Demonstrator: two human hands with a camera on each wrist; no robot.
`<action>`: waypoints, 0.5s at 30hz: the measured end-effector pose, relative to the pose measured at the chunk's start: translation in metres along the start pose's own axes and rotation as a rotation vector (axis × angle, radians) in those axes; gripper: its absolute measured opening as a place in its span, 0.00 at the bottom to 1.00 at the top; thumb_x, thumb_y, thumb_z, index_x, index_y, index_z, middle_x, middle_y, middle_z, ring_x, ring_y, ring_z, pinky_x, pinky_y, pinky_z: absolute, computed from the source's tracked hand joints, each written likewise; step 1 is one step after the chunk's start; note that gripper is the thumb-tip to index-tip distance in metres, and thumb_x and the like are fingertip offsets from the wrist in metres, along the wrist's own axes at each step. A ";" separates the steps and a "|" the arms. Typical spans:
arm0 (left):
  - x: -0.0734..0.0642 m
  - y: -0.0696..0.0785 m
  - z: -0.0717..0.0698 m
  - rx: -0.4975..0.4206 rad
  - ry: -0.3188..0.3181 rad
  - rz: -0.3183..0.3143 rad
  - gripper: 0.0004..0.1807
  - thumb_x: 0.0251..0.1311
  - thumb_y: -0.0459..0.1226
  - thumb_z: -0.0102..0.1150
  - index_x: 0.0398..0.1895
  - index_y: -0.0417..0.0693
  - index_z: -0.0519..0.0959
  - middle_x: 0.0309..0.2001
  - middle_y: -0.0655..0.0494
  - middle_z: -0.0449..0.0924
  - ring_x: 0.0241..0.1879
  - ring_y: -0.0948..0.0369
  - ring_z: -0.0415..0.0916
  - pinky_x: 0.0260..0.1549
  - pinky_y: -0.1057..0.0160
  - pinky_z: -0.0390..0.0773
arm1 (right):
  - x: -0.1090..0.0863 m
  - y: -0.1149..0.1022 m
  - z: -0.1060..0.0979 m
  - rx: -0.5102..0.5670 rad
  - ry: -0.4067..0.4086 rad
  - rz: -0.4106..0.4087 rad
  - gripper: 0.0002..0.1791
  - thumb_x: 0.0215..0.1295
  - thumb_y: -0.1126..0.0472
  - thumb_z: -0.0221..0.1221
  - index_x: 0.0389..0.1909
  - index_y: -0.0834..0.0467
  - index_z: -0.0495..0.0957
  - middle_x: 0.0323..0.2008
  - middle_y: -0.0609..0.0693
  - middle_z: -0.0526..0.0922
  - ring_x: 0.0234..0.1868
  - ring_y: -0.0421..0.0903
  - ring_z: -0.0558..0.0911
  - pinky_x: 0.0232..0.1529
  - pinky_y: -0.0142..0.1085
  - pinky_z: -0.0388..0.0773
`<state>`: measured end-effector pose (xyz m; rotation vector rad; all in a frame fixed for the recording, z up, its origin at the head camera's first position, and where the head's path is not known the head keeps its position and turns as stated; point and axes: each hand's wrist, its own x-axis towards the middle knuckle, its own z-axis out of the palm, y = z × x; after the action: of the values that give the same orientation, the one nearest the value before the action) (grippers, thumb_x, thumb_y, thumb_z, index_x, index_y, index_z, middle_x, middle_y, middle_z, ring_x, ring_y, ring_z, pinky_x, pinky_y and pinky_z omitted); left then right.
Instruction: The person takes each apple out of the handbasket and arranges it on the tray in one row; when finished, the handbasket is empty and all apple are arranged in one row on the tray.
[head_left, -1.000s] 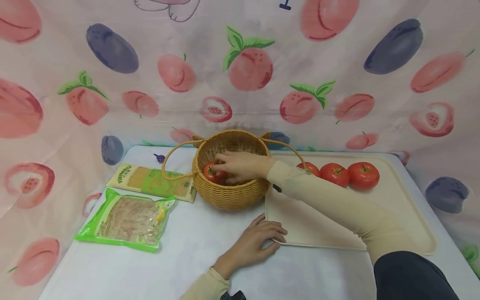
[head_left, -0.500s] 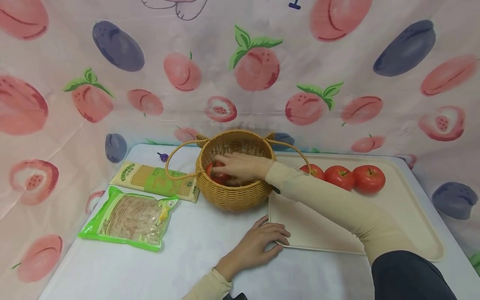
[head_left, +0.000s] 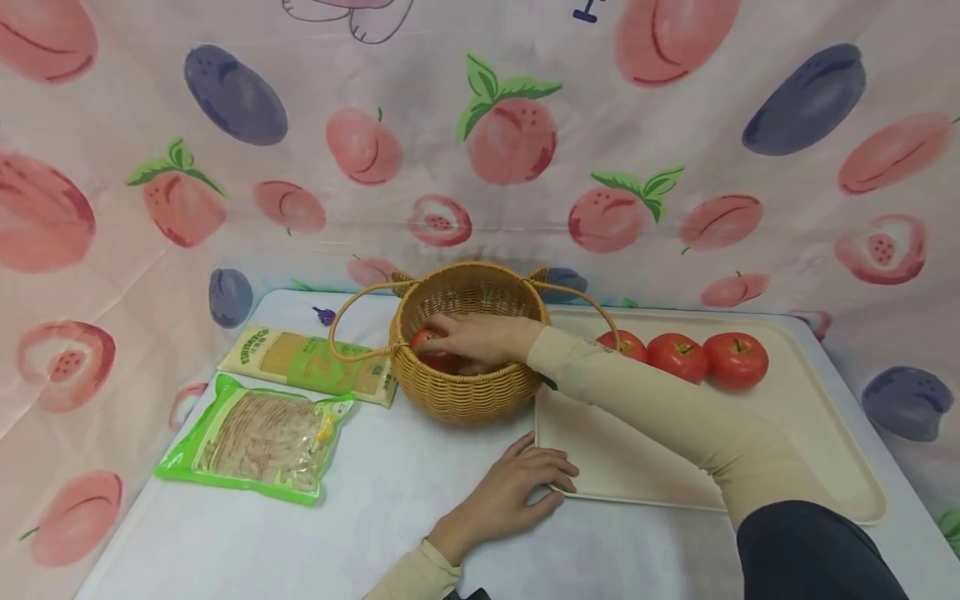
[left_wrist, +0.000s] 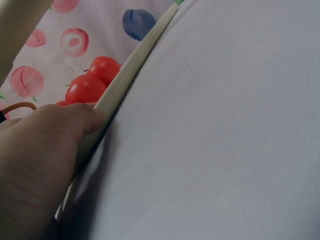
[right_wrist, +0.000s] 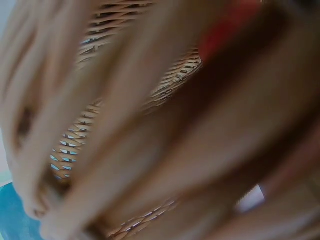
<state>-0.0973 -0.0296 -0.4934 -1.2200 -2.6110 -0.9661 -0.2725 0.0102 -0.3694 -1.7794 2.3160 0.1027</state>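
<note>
In the head view, my right hand (head_left: 480,340) reaches over the rim into a round wicker basket (head_left: 465,396). It holds a red apple (head_left: 429,337) inside, fingers curved over the top; part of the apple is hidden. The right wrist view is mostly blocked by blurred basket weave (right_wrist: 140,150), with a patch of red apple (right_wrist: 225,30) behind. My left hand (head_left: 510,492) rests on the near left corner of a cream tray (head_left: 637,458). Its thumb touches the tray rim (left_wrist: 117,92) in the left wrist view.
Several red apples, including one at the right end (head_left: 737,361), stand on the tray's far side. Left of the basket lie a pack of noodles (head_left: 307,362) and a green-edged bag (head_left: 258,437). A small purple item (head_left: 325,316) lies behind them. A fruit-print cloth (head_left: 525,217) hangs at the back.
The apple and my right hand have sunk slightly deeper into the basket. My left hand stays at the tray corner. The head view has shifted a little.
</note>
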 end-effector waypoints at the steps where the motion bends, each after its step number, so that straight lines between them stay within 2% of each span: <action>1: 0.000 0.000 0.000 0.000 0.002 0.000 0.07 0.65 0.42 0.54 0.42 0.63 0.80 0.54 0.71 0.77 0.63 0.69 0.67 0.70 0.49 0.56 | 0.001 0.000 0.000 0.007 0.009 -0.009 0.32 0.65 0.55 0.57 0.69 0.43 0.59 0.65 0.56 0.56 0.46 0.46 0.76 0.45 0.35 0.79; 4: -0.001 0.000 0.000 0.000 0.008 0.001 0.06 0.65 0.42 0.54 0.41 0.63 0.80 0.54 0.71 0.77 0.63 0.68 0.67 0.70 0.49 0.56 | 0.002 -0.001 -0.001 0.024 0.015 -0.028 0.32 0.64 0.57 0.58 0.68 0.45 0.60 0.61 0.56 0.57 0.43 0.44 0.74 0.43 0.32 0.78; 6: -0.001 -0.001 0.000 0.001 0.009 0.002 0.06 0.65 0.42 0.54 0.41 0.63 0.80 0.54 0.71 0.77 0.63 0.69 0.67 0.71 0.49 0.56 | 0.001 -0.001 -0.002 0.040 0.003 -0.033 0.32 0.64 0.59 0.58 0.68 0.46 0.60 0.61 0.57 0.56 0.44 0.45 0.74 0.44 0.33 0.78; 9: -0.001 -0.001 0.001 0.001 0.006 0.001 0.06 0.65 0.43 0.54 0.42 0.63 0.80 0.54 0.71 0.77 0.63 0.69 0.67 0.71 0.49 0.56 | 0.001 -0.002 -0.002 0.044 -0.031 -0.022 0.34 0.64 0.59 0.57 0.70 0.45 0.58 0.68 0.59 0.52 0.56 0.50 0.73 0.53 0.38 0.77; 12: -0.001 0.000 0.001 -0.002 0.002 0.000 0.06 0.65 0.42 0.54 0.42 0.63 0.80 0.54 0.71 0.77 0.63 0.69 0.67 0.70 0.49 0.56 | 0.000 -0.002 -0.003 0.027 -0.068 -0.010 0.34 0.65 0.59 0.57 0.71 0.44 0.56 0.72 0.58 0.48 0.64 0.57 0.67 0.62 0.45 0.73; 15: -0.001 0.001 0.000 0.000 0.003 0.004 0.06 0.65 0.42 0.54 0.41 0.63 0.80 0.53 0.71 0.78 0.63 0.69 0.67 0.70 0.49 0.56 | 0.001 -0.003 -0.002 0.014 -0.090 0.004 0.34 0.66 0.58 0.55 0.71 0.42 0.56 0.73 0.55 0.49 0.66 0.58 0.64 0.64 0.47 0.70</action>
<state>-0.0964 -0.0299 -0.4933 -1.2220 -2.6059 -0.9666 -0.2704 0.0082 -0.3671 -1.7269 2.2517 0.1634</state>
